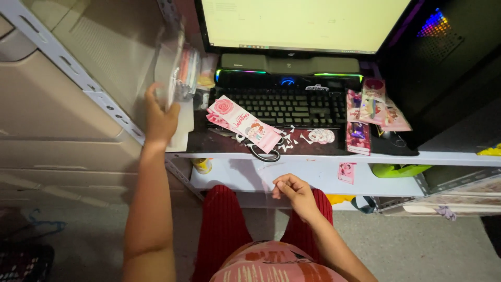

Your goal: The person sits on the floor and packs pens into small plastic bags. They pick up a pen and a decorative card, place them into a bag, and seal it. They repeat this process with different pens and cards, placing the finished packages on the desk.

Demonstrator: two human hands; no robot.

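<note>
Head view: my left hand grips a clear packet stack at the desk's left edge; my right hand pinches a clear sleeve above my lap. I'd support the stack from underneath so none slide.

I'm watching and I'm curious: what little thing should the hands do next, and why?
Probably the left hand should bring the clear plastic packet it grips down onto the desk. The packet is raised at the desk's left edge, away from the pink printed card and scissors. The right hand waits low by the lap, fingers pinched, seemingly on a thin clear strip.
</note>
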